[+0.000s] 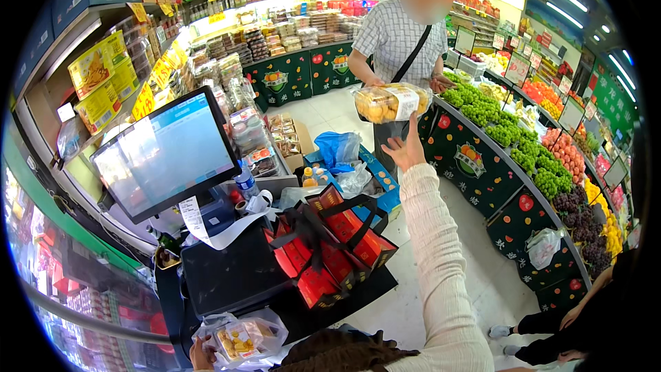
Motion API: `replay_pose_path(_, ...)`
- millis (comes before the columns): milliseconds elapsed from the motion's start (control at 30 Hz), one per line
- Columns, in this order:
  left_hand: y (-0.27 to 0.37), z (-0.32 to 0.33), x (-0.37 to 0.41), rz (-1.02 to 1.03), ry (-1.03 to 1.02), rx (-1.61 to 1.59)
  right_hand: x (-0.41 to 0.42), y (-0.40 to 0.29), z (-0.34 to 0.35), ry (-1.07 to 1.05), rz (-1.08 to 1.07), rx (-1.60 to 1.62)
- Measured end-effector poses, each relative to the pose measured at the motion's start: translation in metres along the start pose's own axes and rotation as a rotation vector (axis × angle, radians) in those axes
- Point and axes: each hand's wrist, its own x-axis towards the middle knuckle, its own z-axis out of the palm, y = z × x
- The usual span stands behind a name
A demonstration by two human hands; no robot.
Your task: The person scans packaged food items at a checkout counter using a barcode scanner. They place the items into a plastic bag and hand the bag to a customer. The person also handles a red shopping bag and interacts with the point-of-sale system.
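Note:
My right hand (406,149) reaches out at the end of a cream sleeve, fingers spread. Its raised fingertip overlaps the lower edge of a clear plastic clamshell of round golden baked goods (395,103); whether they touch is unclear. A person facing me grips that labelled pack from the far side. Low on the left, my left hand (202,354) has its fingers at the edge of a thin clear plastic bag (266,323), seemingly gripping it. Inside the bag lies a small labelled food pack (236,342). Part of this hand is cut off by the frame edge.
Red gift bags with black handles (330,253) stand on the black counter, beside a black box (232,268). A monitor (165,155) and a receipt strip (195,222) are at left. Fruit stands (465,160) curve along the right. Another person in black (594,315) is at lower right.

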Motion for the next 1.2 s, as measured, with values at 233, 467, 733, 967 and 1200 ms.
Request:
replay_pose_path(233,0.002,-0.001,0.008,0.031,0.032,0.027,0.017,-0.013,-0.012,-0.016,-0.019,0.003)
replay_pose_path(467,0.018,0.015,-0.005,0.064,0.021,0.011,-0.047,-0.006,-0.029,-0.191,-0.079,-0.007)
replay_pose_path(733,0.042,0.017,-0.003,0.033,-0.199,0.11,-0.191,-0.015,-0.046,-0.071,-0.1,-0.213)
replay_pose_path(967,0.062,-0.025,-0.026,-0.022,-0.476,0.079,-0.345,0.111,-0.001,-0.177,-0.232,-0.432)
replay_pose_path(1200,0.057,-0.054,-0.011,-0.126,-0.711,-0.034,-0.493,0.266,0.051,-0.121,0.507,-0.102)
